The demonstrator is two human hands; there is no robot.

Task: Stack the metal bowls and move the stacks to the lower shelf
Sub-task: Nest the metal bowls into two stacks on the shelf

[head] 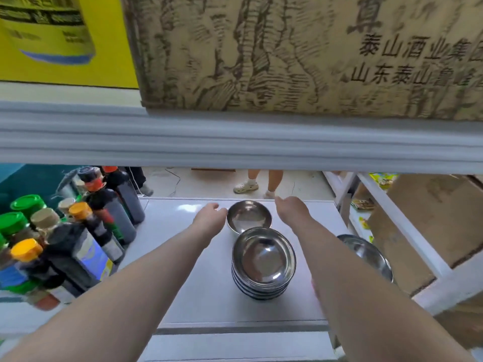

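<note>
A single metal bowl (248, 216) sits near the far edge of the white shelf (183, 257). Just in front of it stands a stack of several metal bowls (264, 265). Another metal bowl (366, 253) shows at the right, partly hidden behind my right forearm. My left hand (210, 218) reaches to the left rim of the far bowl, fingertips at or close to it. On the other side of that bowl, my right hand (290, 209) hovers with its fingers apart, holding nothing. Neither hand clasps a bowl.
Several sauce bottles (86, 231) with coloured caps crowd the shelf's left side. A shelf edge (235, 139) overhead carries a large printed cardboard box (300, 53) and a yellow box (65, 40). Cardboard boxes (431, 218) fill a white rack at right. A person's legs (261, 181) stand beyond.
</note>
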